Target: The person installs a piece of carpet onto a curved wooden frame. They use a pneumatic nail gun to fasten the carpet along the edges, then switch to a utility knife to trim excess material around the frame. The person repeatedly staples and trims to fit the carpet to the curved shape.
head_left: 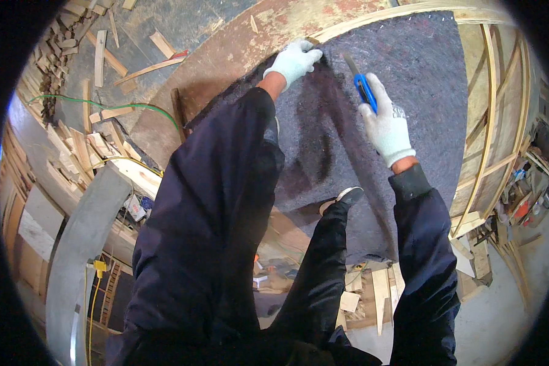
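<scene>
Dark felt (424, 79) spreads left of bare wooden ribs (491, 79), its far edge at the left grip (296, 62), whose closure cannot be told, while the right grip (385, 125), clamped on a blue knife (365, 93), slants it forward-left toward that edge.

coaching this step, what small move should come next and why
Probably bring the blue knife toward the upper edge of the dark felt, clear of the left hand: the right hand grips the knife, blade out, and the left is at that edge.
</scene>
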The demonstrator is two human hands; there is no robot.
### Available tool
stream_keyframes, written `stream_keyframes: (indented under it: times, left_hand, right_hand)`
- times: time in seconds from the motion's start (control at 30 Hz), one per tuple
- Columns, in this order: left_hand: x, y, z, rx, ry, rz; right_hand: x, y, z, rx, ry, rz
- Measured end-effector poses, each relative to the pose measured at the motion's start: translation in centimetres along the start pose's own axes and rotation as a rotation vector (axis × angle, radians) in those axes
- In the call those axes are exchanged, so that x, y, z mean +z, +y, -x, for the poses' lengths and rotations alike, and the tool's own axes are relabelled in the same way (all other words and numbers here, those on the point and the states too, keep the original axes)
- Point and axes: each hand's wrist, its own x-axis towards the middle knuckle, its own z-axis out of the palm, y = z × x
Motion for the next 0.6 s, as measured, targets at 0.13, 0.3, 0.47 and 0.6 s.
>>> stream_keyframes:
  times: [0.13,0.3,0.47,0.6]
  left_hand:
    - [-0.7,-0.2,0.5,0.011,-0.049,-0.036]
    - [-0.7,0.1,1.0,-0.014,-0.072,0.121]
    - [-0.5,-0.4,0.8,0.052,-0.048,0.200]
    - [-0.6,-1.3,0.0,0.084,-0.060,0.088]
  right_hand:
    - [1.3,-0.5,-3.1,-0.044,-0.051,0.062]
    - [2.8,-0.4,-5.3,-0.084,-0.082,0.121]
    - [3.7,-0.2,-6.0,-0.109,-0.112,0.230]
    - [4.0,-0.7,-6.3,-0.057,-0.169,0.338]
